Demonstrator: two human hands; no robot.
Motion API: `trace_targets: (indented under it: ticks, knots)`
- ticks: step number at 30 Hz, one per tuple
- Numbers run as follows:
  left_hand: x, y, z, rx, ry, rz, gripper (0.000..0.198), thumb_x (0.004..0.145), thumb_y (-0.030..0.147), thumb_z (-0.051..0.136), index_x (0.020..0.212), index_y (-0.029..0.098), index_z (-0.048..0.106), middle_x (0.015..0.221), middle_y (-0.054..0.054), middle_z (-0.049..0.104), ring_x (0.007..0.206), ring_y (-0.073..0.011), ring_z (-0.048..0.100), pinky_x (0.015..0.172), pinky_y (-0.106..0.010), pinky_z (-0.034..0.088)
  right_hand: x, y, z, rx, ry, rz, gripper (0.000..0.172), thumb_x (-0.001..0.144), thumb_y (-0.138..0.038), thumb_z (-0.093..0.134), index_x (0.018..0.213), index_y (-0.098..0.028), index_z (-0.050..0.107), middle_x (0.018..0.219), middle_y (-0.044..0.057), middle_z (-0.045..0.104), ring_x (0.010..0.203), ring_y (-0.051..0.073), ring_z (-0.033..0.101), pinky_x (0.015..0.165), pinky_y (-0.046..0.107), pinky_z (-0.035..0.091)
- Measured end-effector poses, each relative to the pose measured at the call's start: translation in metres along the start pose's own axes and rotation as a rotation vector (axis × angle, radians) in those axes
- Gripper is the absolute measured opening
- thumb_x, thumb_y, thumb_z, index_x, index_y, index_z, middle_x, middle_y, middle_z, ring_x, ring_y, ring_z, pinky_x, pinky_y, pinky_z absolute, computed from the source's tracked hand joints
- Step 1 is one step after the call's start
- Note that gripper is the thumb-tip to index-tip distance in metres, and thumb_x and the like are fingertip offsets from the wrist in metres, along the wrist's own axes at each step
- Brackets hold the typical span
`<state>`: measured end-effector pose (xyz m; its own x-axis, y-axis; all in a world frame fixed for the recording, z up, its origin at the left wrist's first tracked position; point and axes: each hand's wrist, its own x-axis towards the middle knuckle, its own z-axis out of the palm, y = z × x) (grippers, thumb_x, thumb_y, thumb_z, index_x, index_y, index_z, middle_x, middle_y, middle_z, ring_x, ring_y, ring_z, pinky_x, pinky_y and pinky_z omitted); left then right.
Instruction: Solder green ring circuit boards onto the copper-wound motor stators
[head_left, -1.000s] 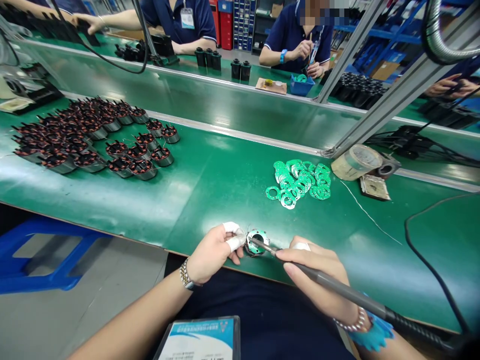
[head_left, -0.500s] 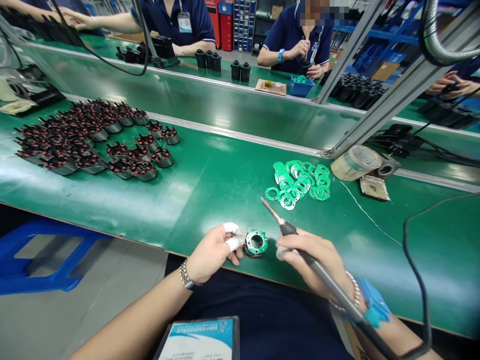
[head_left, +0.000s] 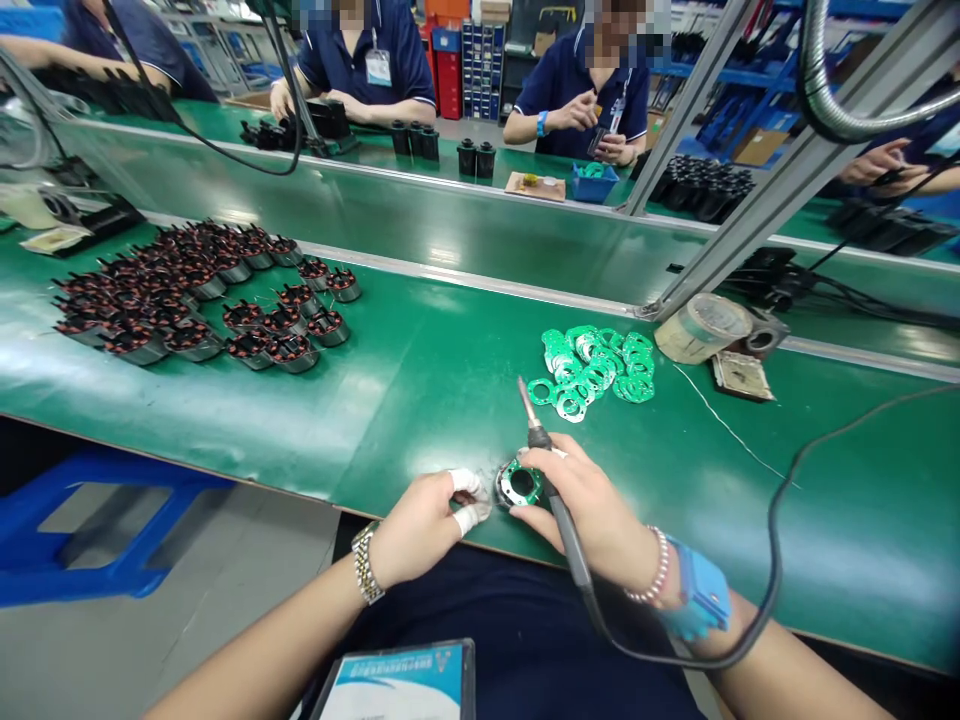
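A motor stator [head_left: 519,484] topped with a green ring-shaped circuit board stands near the bench's front edge. My right hand [head_left: 581,490] holds a soldering iron [head_left: 568,530], its tip pointing up and away. The thumb and a finger of that hand also rest on either side of the stator. Just left of it, my left hand [head_left: 431,520] has white-covered fingertips pinched together; whatever lies between them is too small to make out. Beyond the stator lies a loose heap of green ring-shaped circuit boards [head_left: 592,365].
Many copper-wound stators [head_left: 180,285] crowd the green bench [head_left: 420,400] on the left. A roll [head_left: 703,328] and a small square tray [head_left: 741,376] stand at right, beside a metal post. The iron's cord [head_left: 776,540] loops over the right side. Co-workers sit across.
My right hand has moved left with the soldering iron, and its fingers now touch the stator. The iron has swung more upright. My left fingertips have drawn slightly away from the stator.
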<state>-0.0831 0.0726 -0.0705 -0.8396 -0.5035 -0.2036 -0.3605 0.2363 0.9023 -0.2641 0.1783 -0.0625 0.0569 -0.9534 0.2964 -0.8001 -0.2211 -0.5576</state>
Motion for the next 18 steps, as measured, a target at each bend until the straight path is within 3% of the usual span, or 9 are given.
trace_targets:
  ticks: [4, 10, 14, 18]
  knots:
    - [0.000, 0.003, 0.003, 0.039, 0.132, 0.048, 0.006, 0.077, 0.020, 0.054, 0.076, 0.018, 0.060, 0.077, -0.001, 0.063, 0.069, -0.0141, 0.058, 0.068, -0.024, 0.045, -0.007, -0.009, 0.009, -0.080, 0.117, 0.065, 0.035, 0.076, -0.023, 0.061, 0.107, -0.015, 0.047, 0.088, 0.010, 0.055, 0.098, 0.027, 0.046, 0.079, 0.041, 0.047]
    - [0.006, 0.003, 0.010, -0.612, 0.078, -0.103, 0.031, 0.068, 0.020, 0.066, 0.096, 0.016, 0.053, 0.080, -0.003, 0.065, 0.075, -0.0148, 0.061, 0.076, -0.028, 0.047, -0.007, -0.013, 0.018, -0.122, 0.195, 0.080, 0.031, 0.079, -0.027, 0.058, 0.105, -0.014, 0.047, 0.087, 0.011, 0.056, 0.094, 0.026, 0.047, 0.077, 0.041, 0.047]
    - [0.012, 0.004, 0.011, -0.656, 0.079, -0.179, 0.016, 0.067, 0.022, 0.067, 0.077, 0.011, 0.061, 0.067, -0.001, 0.061, 0.061, -0.0105, 0.055, 0.066, -0.024, 0.046, -0.006, -0.013, 0.018, -0.120, 0.208, 0.095, 0.032, 0.079, -0.031, 0.059, 0.105, -0.016, 0.047, 0.086, 0.010, 0.056, 0.087, 0.025, 0.048, 0.072, 0.040, 0.047]
    - [0.018, 0.008, 0.012, -0.639, 0.042, -0.152, 0.016, 0.066, 0.026, 0.069, 0.070, 0.012, 0.062, 0.070, -0.001, 0.057, 0.063, -0.0113, 0.053, 0.059, -0.023, 0.046, -0.001, -0.014, 0.007, -0.041, 0.198, 0.086, 0.029, 0.078, -0.026, 0.060, 0.103, -0.017, 0.047, 0.085, 0.008, 0.055, 0.082, 0.022, 0.050, 0.070, 0.035, 0.046]
